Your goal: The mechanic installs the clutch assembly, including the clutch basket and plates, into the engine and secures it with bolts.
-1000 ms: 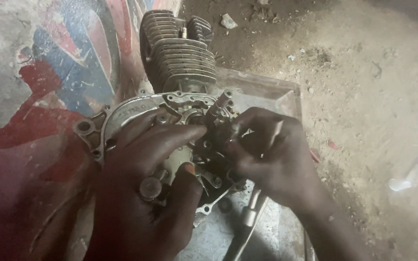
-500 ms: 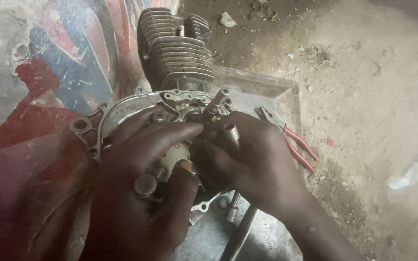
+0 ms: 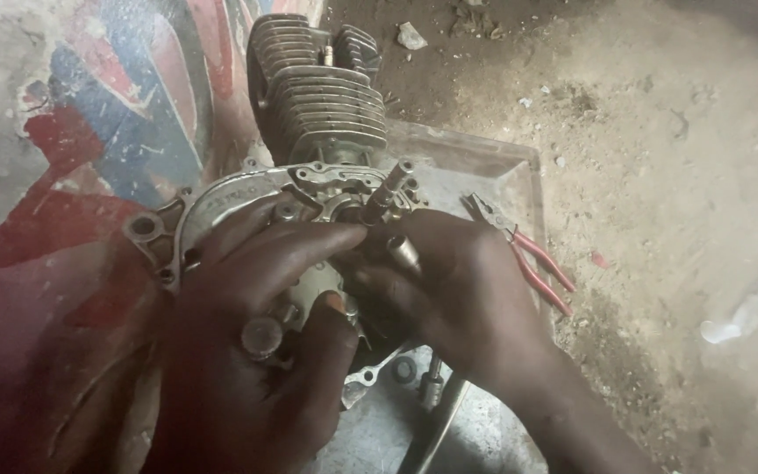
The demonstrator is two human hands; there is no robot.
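Your left hand (image 3: 247,351) and right hand (image 3: 458,290) both grip the engine crankcase (image 3: 247,197), fingers (image 3: 309,246) curled tight, with red-handled pliers (image 3: 528,259) at the metal tray's (image 3: 502,162) right edge.

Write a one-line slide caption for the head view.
Both hands, left hand and right hand, work on an engine case below its finned cylinder; red-handled pliers lie beside.

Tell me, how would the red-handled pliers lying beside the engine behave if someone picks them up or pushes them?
The red-handled metal pliers look stiff and probably rather heavy for their size, being metal. They lie flat by the edge of the grey metal tray, so they would likely slide, not roll. Their two handles stand apart, so they may swing at the joint when lifted.
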